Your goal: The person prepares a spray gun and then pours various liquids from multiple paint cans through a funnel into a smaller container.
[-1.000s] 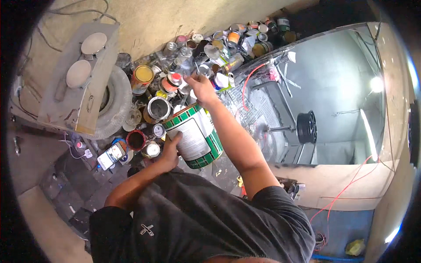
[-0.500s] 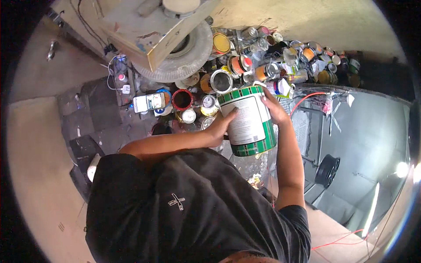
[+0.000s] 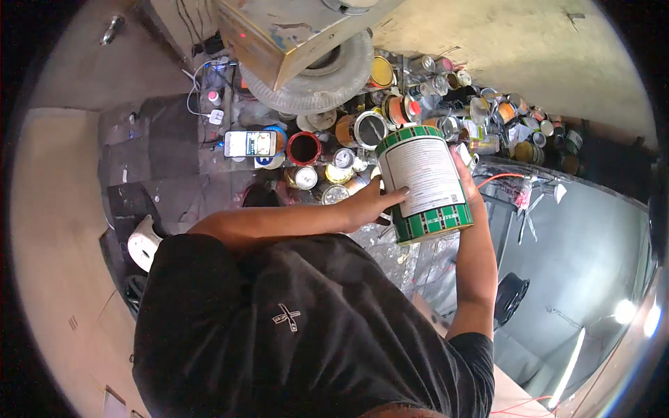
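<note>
Left hand (image 3: 368, 205) and right hand (image 3: 466, 174) holding green can (image 3: 424, 187) between them, white label (image 3: 426, 171), small dark print.

A large cylindrical green can (image 3: 433, 220), banded near both ends with dark and pale blocks, is held right of centre in the frame. It tilts, its upper end leaning left, and its white, finely printed label (image 3: 424, 173) faces the camera.

Glare btm R from tube light (image 3: 568, 368), edges fisheye-bent, rim blk.
</note>
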`<state>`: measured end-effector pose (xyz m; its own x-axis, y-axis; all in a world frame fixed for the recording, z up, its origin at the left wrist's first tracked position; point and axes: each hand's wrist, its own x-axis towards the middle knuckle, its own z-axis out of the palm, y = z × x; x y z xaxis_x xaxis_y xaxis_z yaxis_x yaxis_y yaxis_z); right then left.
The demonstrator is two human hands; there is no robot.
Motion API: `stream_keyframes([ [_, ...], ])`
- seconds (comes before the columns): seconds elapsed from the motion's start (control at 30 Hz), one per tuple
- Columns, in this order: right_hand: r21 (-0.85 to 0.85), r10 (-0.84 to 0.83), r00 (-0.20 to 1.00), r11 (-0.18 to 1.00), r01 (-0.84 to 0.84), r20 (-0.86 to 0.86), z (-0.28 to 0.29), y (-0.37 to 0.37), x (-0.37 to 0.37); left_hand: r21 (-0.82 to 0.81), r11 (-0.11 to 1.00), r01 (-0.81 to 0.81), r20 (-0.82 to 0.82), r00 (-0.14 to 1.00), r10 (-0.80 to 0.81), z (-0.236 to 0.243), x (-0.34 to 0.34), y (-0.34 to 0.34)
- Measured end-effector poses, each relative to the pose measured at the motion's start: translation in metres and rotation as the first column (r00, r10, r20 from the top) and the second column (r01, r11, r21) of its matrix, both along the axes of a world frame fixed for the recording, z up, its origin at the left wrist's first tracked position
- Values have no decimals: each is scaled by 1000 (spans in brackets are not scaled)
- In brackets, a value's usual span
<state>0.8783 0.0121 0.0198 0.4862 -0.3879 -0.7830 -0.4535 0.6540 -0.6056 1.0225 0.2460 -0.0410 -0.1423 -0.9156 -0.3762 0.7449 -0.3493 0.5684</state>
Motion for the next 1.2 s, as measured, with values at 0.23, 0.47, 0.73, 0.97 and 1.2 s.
stream_keyframes([
  [0.23, 5, -17, 998, 1000, 16, 63, -10, -4, -6, -153, 984, -88, 288, 949, 130, -7, -3, 2],
  [0.47, 65, -41, 997, 997, 36, 70, -14, 1, -5, -154, 981, -121, 287, 944, 162, -4, -4, 8],
  [0.73, 139, -32, 991, 990, 14, 133, -12, 6, -6, -116, 991, -71, 276, 956, 100, 3, 0, 12],
  [0.97, 133, -39, 993, 991, 24, 110, -11, 14, -3, -128, 981, -143, 230, 958, 170, 0, 1, 17],
  [1.2, 106, -42, 994, 994, 32, 96, -18, 15, 4, -158, 981, -114, 267, 951, 153, 3, 6, 20],
])
